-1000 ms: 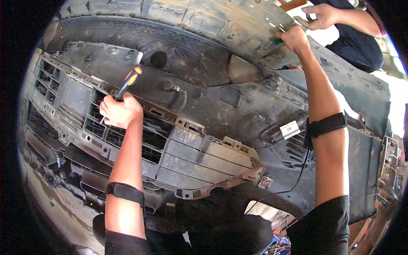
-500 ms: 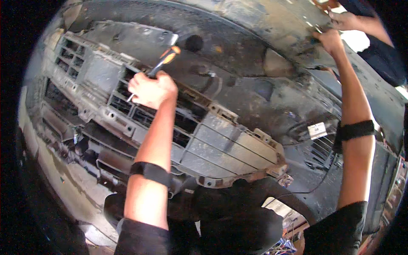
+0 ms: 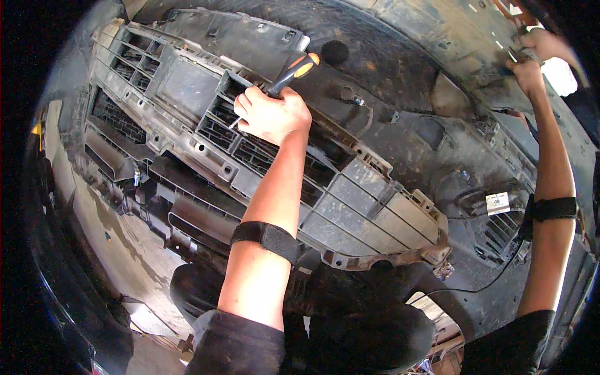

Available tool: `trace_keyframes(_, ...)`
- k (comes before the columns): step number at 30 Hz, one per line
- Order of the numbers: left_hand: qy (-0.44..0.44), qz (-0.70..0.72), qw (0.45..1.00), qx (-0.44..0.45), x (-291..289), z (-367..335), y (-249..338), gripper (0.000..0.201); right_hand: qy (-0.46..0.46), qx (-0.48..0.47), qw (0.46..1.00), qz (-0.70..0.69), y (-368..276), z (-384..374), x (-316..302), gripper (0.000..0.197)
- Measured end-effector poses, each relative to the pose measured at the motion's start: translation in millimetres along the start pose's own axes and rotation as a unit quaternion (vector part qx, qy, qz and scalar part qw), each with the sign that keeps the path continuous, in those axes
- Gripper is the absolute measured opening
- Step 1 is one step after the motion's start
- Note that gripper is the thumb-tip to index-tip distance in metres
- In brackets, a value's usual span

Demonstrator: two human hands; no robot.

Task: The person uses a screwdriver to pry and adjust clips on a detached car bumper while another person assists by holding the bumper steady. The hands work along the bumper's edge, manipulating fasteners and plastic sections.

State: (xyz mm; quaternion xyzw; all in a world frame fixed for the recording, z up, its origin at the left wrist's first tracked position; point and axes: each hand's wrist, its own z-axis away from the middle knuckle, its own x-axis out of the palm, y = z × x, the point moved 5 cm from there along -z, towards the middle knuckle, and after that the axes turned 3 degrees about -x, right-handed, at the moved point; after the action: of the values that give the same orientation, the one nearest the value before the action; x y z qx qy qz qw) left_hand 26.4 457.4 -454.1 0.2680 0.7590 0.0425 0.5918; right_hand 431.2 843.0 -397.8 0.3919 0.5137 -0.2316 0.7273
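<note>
My left hand (image 3: 273,115) is closed around a screwdriver (image 3: 294,74) with a black and orange handle. Its thin metal shaft shows below the fingers, over the slats of a dusty black car grille (image 3: 375,209). Whether the tip touches the slats is hard to tell. At the upper right, my right hand (image 3: 529,76) has its fingers bent at the large dirty dark panel (image 3: 431,31); what they grip there is unclear. Close beyond it is another person's hand (image 3: 545,45), also at the panel.
A black bumper-like shell (image 3: 400,94) lies behind the grille, with a white label (image 3: 498,202) at its right. A thin black cable (image 3: 478,289) runs along the lower right. Dark ribbed trim (image 3: 200,222) borders the grille on the near left.
The whole view has shifted, so the grille and both arms appear farther right. My left hand still holds the screwdriver over the slats, and my right hand remains at the panel.
</note>
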Motion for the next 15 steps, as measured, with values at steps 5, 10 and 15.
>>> trace_keyframes(5, 0.006, -0.009, 1.000, 0.013, 4, 0, -3, 0.032, -0.013, -0.111, 0.985, 0.133, -4, -1, 7, 0.025)
trace_keyframes(10, 0.001, -0.029, 1.000, 0.011, 7, 0, -6, 0.036, -0.050, -0.067, 0.985, 0.154, -13, 10, -4, 0.032)
trace_keyframes(15, -0.012, -0.018, 1.000, 0.001, 6, -1, -7, 0.033, -0.070, 0.039, 0.997, 0.005, -26, 17, -23, 0.030)
